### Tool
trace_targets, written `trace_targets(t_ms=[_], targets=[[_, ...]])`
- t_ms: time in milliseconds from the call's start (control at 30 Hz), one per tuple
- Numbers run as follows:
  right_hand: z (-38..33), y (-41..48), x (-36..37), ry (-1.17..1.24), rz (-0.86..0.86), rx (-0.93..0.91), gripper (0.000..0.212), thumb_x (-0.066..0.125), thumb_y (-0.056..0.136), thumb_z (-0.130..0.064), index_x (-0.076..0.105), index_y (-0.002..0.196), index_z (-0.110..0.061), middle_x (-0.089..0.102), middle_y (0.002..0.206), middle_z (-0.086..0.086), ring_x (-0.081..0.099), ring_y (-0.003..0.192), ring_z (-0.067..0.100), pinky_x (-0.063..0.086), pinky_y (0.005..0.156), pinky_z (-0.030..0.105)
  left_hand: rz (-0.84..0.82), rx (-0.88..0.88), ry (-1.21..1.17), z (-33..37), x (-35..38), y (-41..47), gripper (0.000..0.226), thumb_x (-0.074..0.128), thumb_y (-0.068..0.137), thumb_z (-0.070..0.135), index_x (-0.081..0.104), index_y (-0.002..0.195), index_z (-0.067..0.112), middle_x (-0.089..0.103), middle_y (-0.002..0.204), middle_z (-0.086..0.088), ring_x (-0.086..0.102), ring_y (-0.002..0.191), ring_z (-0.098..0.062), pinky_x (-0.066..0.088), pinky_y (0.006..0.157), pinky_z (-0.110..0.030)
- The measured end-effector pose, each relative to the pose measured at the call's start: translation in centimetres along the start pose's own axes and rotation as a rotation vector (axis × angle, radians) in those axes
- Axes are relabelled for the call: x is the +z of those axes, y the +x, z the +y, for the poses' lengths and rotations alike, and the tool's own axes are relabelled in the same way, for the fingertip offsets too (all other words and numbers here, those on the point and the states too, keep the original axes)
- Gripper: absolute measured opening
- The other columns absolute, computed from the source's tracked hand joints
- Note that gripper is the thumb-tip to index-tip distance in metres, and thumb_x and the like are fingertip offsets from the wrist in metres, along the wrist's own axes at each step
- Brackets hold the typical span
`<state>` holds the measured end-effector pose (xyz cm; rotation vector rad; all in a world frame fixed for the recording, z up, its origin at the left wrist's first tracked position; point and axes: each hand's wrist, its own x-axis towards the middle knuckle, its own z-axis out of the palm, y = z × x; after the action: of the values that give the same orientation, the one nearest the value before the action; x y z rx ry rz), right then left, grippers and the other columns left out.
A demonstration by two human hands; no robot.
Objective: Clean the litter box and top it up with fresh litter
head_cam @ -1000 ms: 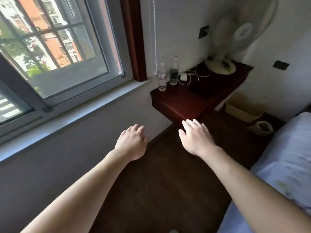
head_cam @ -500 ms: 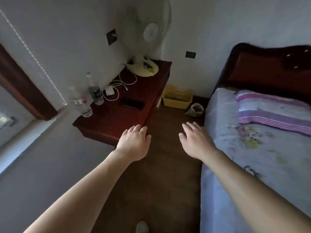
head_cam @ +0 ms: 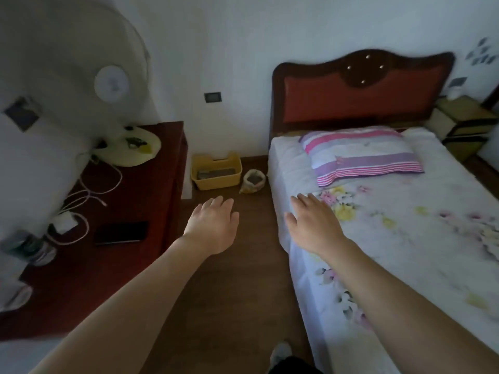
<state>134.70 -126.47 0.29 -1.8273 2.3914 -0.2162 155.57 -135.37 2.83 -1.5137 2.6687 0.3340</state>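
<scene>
Both our hands are empty and spread wide, palms down: our left hand (head_cam: 213, 225) hovers over the bare floor (head_cam: 229, 292), our right hand (head_cam: 313, 225) over the near edge of the bed (head_cam: 405, 238). Ahead, against the far wall, the yellow litter box (head_cam: 216, 174) sits between the counter (head_cam: 129, 211) and the bed, with the open litter bag (head_cam: 253, 182) just beside it. We judge nothing started: scooping and refilling both remain

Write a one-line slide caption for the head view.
Both empty hands, left hand and right hand, reach toward the yellow litter box and open litter bag between desk and bed.
</scene>
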Motion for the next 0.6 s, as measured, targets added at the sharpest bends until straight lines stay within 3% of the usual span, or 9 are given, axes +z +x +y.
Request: trace_targets(t_ms=[33,167,233,333,433,600], targets=[[1.6,0.4,-0.7,-0.001,-0.016,0.035,0.064,0.020,0.088,-0.041,0.064,0.111,0.000,0.066,0.103,0.016,0.060,0.102,0.040,0.049,0.085,0.052,0.002,0.027,0.012,1.5,0.0,1.5,0.050,0.029,0.105,0.040,0.036,0.149,0.018,0.041,0.152,-0.006,0.034,0.143,-0.023,0.027,0.118,-0.042],[8.2,1.0,-3.0,-0.040,-0.016,0.169,0.078,0.008,0.086,-0.047,0.052,0.137,-0.007,0.058,0.133,0.012,0.048,0.127,0.034,0.041,0.103,0.049,-0.005,0.152,0.030,8.1,0.0,7.1,0.049,0.030,0.105,0.042,0.035,0.150,0.023,0.037,0.156,-0.004,0.032,0.145,-0.023,0.027,0.119,-0.043],[11.3,0.3,-4.1,-0.029,-0.024,0.276,0.073,0.009,0.091,-0.046,0.044,0.144,-0.011,0.051,0.143,0.009,0.041,0.135,0.031,0.035,0.109,0.048,-0.022,0.248,0.037,11.6,0.2,9.4,0.051,0.028,0.105,0.044,0.032,0.152,0.024,0.032,0.160,-0.003,0.028,0.148,-0.022,0.025,0.121,-0.042],[15.7,-2.4,-5.1,-0.003,-0.021,0.454,0.057,0.025,0.103,-0.040,0.033,0.151,-0.011,0.037,0.156,0.009,0.027,0.146,0.031,0.024,0.119,0.048,-0.073,0.447,0.081,17.2,0.5,11.7,0.055,0.025,0.105,0.047,0.026,0.155,0.024,0.024,0.164,-0.003,0.024,0.150,-0.022,0.021,0.122,-0.041],[18.9,-6.8,-5.9,0.030,-0.004,0.667,0.058,0.026,0.105,-0.040,0.025,0.156,-0.011,0.025,0.163,0.009,0.017,0.151,0.028,0.016,0.123,0.047,-0.118,0.676,0.103,23.0,1.2,13.0,0.055,0.026,0.105,0.044,0.026,0.155,0.020,0.026,0.163,-0.006,0.026,0.149,-0.023,0.021,0.122,-0.042],[20.0,-16.5,-6.8,0.042,0.061,1.037,0.057,0.026,0.105,-0.041,0.026,0.155,-0.013,0.027,0.163,0.007,0.018,0.151,0.027,0.015,0.122,0.046,-0.135,1.072,0.138,32.0,3.2,11.3,0.055,0.029,0.105,0.039,0.033,0.153,0.013,0.032,0.159,-0.013,0.030,0.146,-0.029,0.028,0.117,-0.047]])
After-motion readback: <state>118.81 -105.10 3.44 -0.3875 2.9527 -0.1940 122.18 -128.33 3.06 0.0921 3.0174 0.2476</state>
